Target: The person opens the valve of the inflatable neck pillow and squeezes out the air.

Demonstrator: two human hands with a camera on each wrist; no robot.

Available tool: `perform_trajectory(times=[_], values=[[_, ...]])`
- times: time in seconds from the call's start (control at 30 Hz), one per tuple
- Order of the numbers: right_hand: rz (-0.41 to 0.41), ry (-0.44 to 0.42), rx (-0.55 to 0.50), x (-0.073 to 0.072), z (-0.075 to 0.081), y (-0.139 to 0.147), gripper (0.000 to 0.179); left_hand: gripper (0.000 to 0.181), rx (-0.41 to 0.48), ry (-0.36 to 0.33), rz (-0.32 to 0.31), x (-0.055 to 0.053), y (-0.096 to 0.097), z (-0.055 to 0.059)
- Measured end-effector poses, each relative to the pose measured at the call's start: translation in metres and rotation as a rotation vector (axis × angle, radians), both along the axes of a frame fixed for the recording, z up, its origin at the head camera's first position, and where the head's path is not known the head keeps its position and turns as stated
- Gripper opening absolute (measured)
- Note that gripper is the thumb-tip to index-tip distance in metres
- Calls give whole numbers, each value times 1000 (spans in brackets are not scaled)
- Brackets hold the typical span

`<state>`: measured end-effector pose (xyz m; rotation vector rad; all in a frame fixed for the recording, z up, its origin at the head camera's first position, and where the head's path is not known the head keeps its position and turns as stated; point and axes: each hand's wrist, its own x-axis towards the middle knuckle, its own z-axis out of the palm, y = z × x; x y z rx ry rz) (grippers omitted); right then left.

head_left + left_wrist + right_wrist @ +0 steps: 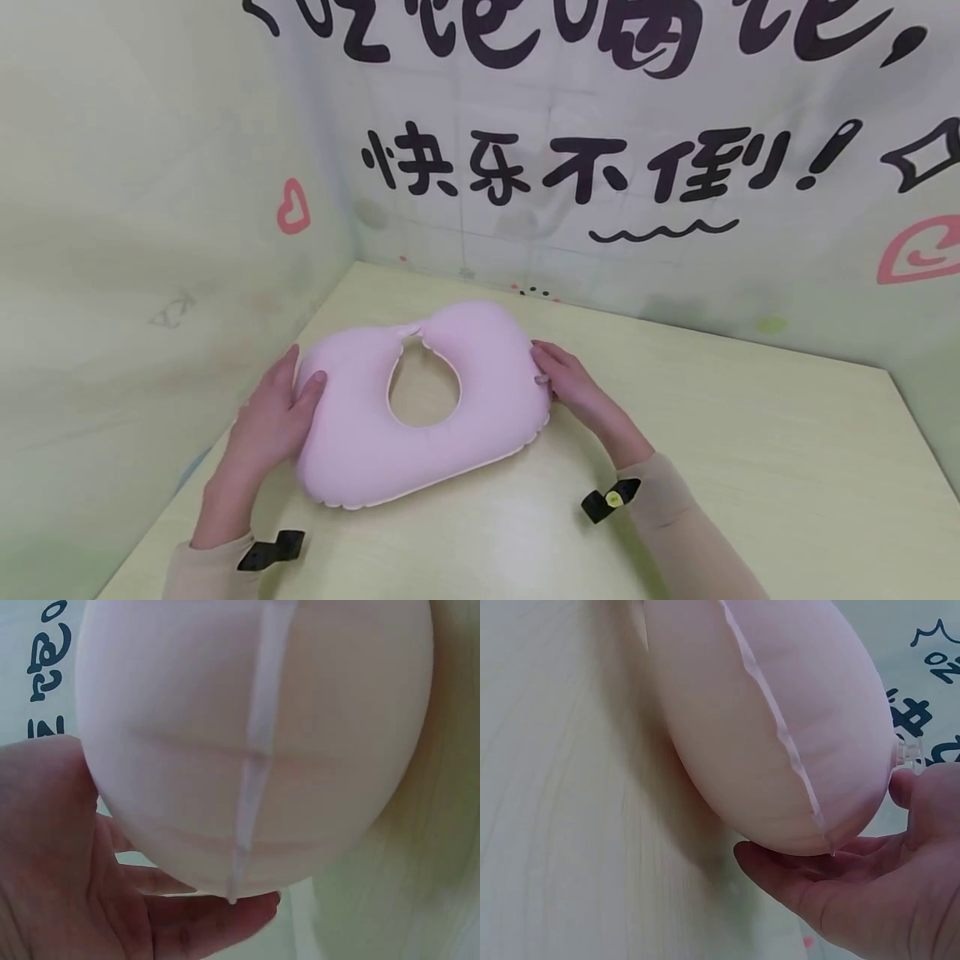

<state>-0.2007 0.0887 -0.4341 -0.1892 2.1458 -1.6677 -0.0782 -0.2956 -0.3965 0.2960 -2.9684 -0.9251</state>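
Note:
An inflated pink neck pillow (352, 425) with a teardrop hole and a pale seam lies between both hands. My left hand (262, 425) grips its left end, thumb on the upper face; the left wrist view has its fingers (214, 922) around the rounded end. At the opposite end my right hand (577, 387) holds the pillow, its fingers (780, 881) curled beneath the seam in the right wrist view. Near the right thumb sticks out a small clear valve (911, 752). Below the pillow's edge, a shadow falls on the table.
The pale wood-grain table (712, 467) stands in a corner. A printed wall (480, 242) with black lettering rises behind it, and another pale wall (150, 250) with a pink heart stands along the left. Dark straps (272, 550) sit on both wrists.

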Motion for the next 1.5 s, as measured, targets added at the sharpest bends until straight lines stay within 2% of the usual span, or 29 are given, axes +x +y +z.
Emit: perform_trajectory(times=[0.13, 0.53, 0.77, 0.93, 1.17, 1.5], values=[[10, -49, -33, 3, 1, 6, 59, 80, 37, 10, 6, -3, 3, -4], [29, -35, -50, 12, -3, 22, 59, 81, 82, -62, -28, -10, 4, -3], [16, 27, -2, 25, -4, 36, 60, 80, 86, -82, -108, -21, 8, -2], [38, 85, 26, 33, -2, 51, 61, 78, 86, -76, -166, -29, 14, 1], [23, 86, 43, 44, 1, 76, 61, 75, 118, -72, -220, -38, 27, -1], [-17, 101, 62, 53, -3, 102, 59, 74, 135, -59, -277, -46, 51, -1]])
